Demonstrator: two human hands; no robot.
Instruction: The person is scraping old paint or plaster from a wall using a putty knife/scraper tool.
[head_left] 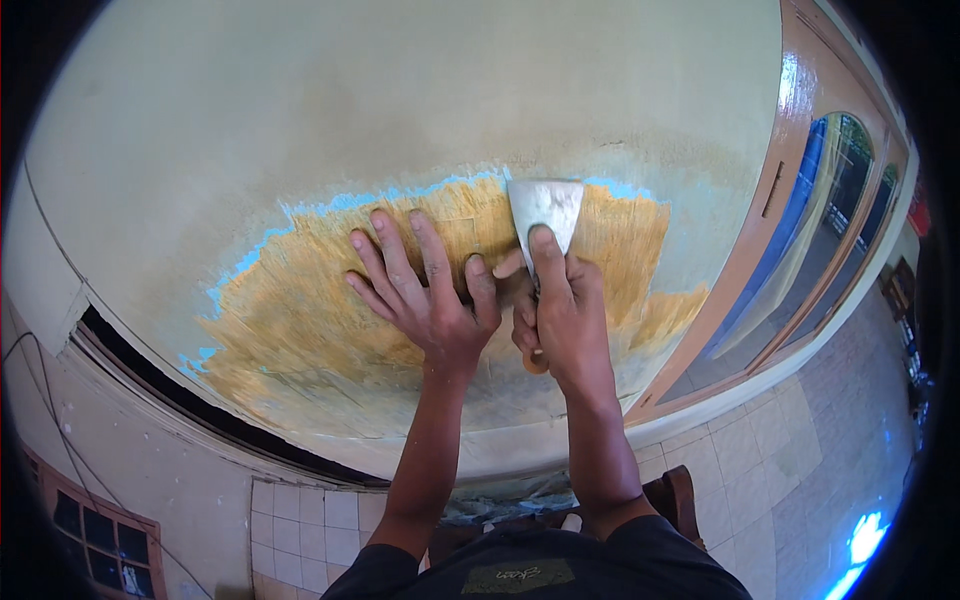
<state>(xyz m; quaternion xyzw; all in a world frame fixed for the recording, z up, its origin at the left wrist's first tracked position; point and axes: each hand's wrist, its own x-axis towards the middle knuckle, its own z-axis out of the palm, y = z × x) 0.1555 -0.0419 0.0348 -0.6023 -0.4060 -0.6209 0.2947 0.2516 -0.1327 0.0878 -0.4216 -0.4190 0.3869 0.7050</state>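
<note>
The right hand (560, 310) wraps its grip tight on the scraper (545, 215) — blade at 12 o'clock on the wall (300, 120). The left hand (425, 285) lies flat, holding nothing. Keep the blade low — push steadily.

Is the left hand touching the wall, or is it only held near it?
Touching. In the head view the left hand lies flat with spread fingers on the scraped yellow patch of the wall, beside the right hand holding the scraper.
</note>
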